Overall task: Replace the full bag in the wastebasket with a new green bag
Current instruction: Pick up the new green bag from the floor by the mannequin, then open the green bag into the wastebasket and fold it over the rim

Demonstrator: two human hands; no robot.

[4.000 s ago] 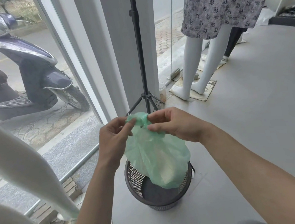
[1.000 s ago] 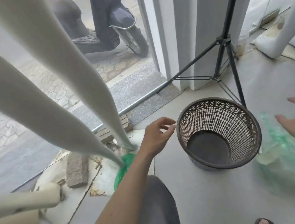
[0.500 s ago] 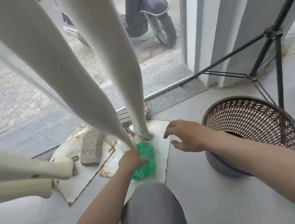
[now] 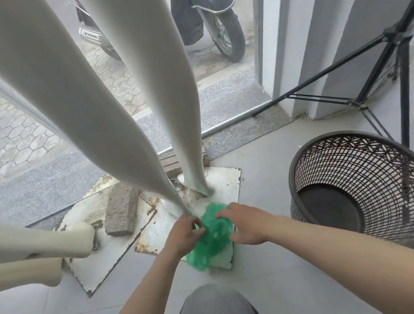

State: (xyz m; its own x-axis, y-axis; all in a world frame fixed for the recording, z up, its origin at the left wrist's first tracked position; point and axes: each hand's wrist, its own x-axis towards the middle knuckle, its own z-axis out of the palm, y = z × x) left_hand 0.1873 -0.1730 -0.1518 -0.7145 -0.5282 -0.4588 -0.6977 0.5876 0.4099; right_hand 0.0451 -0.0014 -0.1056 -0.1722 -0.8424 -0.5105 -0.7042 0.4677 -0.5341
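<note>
Because the new bag had to be opened out before it could line anything, I crouched over the crumpled bright-green plastic bag point(image 4: 211, 232) where it lay on a chipped white base plate point(image 4: 225, 180) beneath the pale mannequin legs point(image 4: 181, 107). My left hand point(image 4: 184, 234) pinched one edge of the film in its grip, and my right hand point(image 4: 245, 226) pressed curled fingers on the other side; whether they had actually caught the film I could not tell. To my right, the dark lattice plastic wastebasket point(image 4: 367, 194) stood unlined and near on the grey floor point(image 4: 280, 278), mouth tipped towards me. A rough brick point(image 4: 121, 211) weighted a neighbouring plate beside the shopfront glass.
</note>
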